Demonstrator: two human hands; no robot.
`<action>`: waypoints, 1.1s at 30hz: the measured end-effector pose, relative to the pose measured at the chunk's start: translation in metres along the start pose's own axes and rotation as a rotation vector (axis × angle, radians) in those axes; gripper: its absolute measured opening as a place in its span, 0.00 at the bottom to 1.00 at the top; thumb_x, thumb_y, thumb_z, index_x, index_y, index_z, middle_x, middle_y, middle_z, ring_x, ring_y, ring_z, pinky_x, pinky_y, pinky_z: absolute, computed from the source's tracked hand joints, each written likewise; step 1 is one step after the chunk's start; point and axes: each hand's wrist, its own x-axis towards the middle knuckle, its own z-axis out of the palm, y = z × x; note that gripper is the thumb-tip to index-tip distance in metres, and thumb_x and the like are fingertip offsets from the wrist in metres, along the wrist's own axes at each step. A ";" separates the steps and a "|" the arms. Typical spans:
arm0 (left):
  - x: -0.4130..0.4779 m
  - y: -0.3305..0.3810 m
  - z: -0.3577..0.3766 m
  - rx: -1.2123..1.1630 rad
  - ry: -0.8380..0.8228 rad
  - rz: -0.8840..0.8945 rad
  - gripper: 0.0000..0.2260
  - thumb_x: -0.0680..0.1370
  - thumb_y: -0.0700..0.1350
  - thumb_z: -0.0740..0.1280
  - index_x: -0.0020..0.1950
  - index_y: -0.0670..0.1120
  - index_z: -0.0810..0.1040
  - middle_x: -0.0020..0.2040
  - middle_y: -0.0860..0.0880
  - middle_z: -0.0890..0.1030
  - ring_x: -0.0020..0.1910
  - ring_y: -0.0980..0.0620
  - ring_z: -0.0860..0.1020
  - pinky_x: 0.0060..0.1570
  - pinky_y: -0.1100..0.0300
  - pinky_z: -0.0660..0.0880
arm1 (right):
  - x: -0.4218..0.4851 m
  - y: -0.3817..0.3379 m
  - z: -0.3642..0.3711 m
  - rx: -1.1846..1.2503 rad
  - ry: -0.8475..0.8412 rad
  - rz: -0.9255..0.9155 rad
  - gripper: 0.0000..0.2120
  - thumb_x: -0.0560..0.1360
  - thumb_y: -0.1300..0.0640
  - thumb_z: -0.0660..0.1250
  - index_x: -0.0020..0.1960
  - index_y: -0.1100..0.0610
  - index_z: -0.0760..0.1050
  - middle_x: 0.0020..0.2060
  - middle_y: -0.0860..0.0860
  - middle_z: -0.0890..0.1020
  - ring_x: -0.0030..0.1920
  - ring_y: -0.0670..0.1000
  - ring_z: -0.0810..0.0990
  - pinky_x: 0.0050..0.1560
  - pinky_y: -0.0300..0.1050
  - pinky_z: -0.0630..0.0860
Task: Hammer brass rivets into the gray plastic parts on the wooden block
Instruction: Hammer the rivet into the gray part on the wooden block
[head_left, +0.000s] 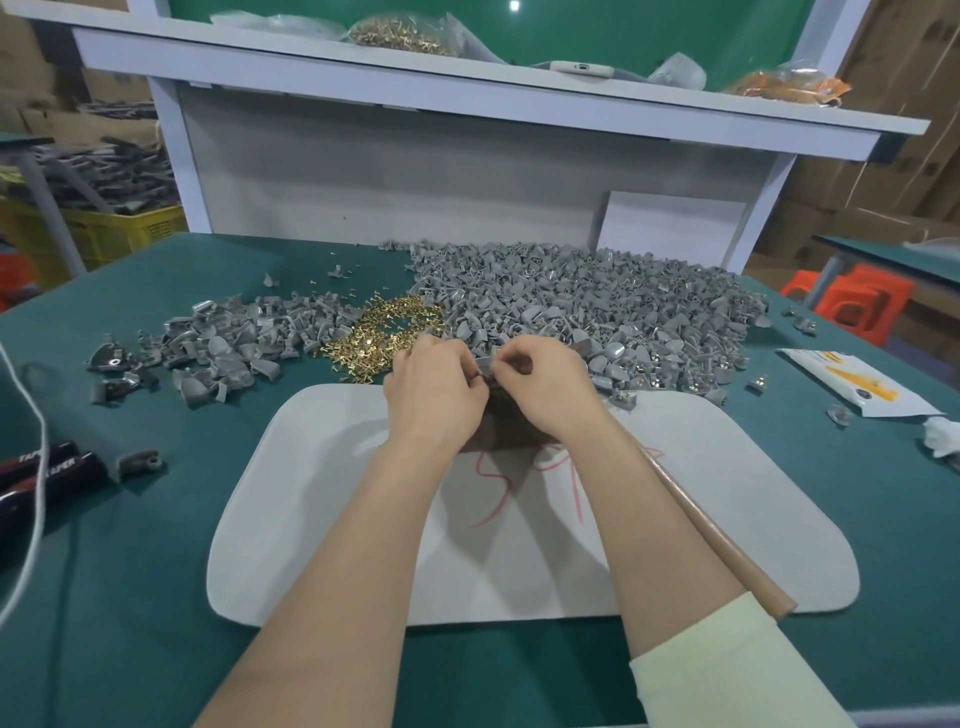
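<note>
**Part Pinched Over the Block, Hammer Not Yet in Hand**

A green tabletop (156, 519) is seen, with a white mat (311, 519) laid at its middle. Beyond the mat's far right edge a broad heap of gray plastic parts (597, 296) is spread. A smaller heap (218, 348) is scattered off the mat's far left corner. Between the two heaps, just past the mat's far edge, a pile of brass rivets (384, 327) is gathered.

A wooden handle (717, 535), judged to be the hammer's, is laid slantwise across the mat's right side beside the right forearm. Its head is hidden. The wooden block (498, 431) is set on the mat near its far edge and is mostly covered by the wrists.

Above the block, the left hand (436, 384) and right hand (540, 379) are brought together with their fingers curled narrow. One gray part (485, 364) is pinched between their fingertips. Whether a rivet is already seated in it cannot be told.

Several faults can be foreseen:

- A rivet set crooked is likely to be bent or driven askew when struck.
- A part not laid flat on the block may be flicked off by the blow.
- Fingers kept close to steady so small a piece could be hit.
- The handle could be nudged off the mat by the forearm when it is reached for.
</note>
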 end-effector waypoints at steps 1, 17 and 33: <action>0.000 0.000 0.000 0.003 0.002 0.000 0.01 0.77 0.46 0.66 0.47 0.50 0.78 0.59 0.47 0.74 0.61 0.42 0.69 0.56 0.51 0.67 | 0.000 0.000 0.001 -0.035 -0.002 -0.027 0.05 0.76 0.57 0.64 0.43 0.51 0.75 0.40 0.47 0.78 0.42 0.49 0.75 0.42 0.39 0.66; -0.001 -0.001 0.000 -0.026 -0.002 -0.005 0.01 0.76 0.45 0.67 0.45 0.50 0.76 0.58 0.46 0.74 0.60 0.42 0.70 0.57 0.50 0.68 | -0.013 -0.009 0.008 -0.149 0.061 -0.154 0.05 0.77 0.62 0.62 0.49 0.62 0.75 0.45 0.55 0.74 0.48 0.57 0.74 0.49 0.49 0.67; 0.000 0.000 -0.001 -0.020 0.001 -0.008 0.02 0.76 0.46 0.67 0.44 0.51 0.76 0.59 0.46 0.74 0.61 0.42 0.69 0.57 0.51 0.68 | -0.007 -0.005 0.008 -0.067 0.113 -0.033 0.05 0.76 0.56 0.66 0.47 0.56 0.79 0.44 0.50 0.75 0.46 0.51 0.75 0.47 0.39 0.66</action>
